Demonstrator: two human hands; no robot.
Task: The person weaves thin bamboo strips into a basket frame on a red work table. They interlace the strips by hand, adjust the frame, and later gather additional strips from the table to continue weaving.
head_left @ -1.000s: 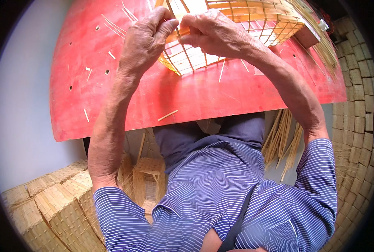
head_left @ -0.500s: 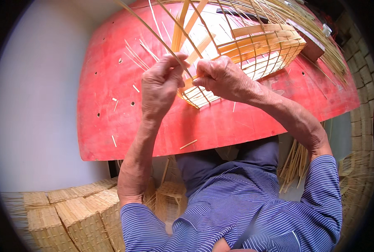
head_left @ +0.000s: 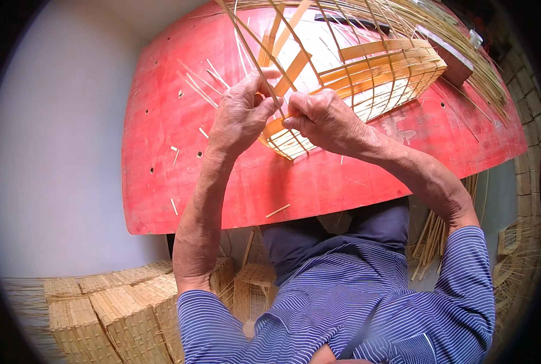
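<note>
A partly woven bamboo basket point(head_left: 398, 76) lies on the red tabletop point(head_left: 167, 194), with loose uprights rising toward the top of the view. My left hand point(head_left: 246, 112) has its fingers curled round a long thin upright strip point(head_left: 243, 39) at the basket's near left end. Close beside it, my right hand point(head_left: 325, 121) is closed at the same corner, its thumb and forefinger pinching a flat orange band point(head_left: 275, 124) where it crosses the uprights. What lies under the curled fingers is partly hidden.
A bundle of long thin strips point(head_left: 477, 73), a brown block point(head_left: 452, 67) and a dark bar point(head_left: 352, 22) lie at the back right. Stacked woven baskets point(head_left: 119, 312) stand at lower left. More strips point(head_left: 428, 242) hang below the table on the right.
The view has shifted, so table and basket appear lower and further right. My left hand has moved closer round the upright strip; my right hand stays closed at the corner.
</note>
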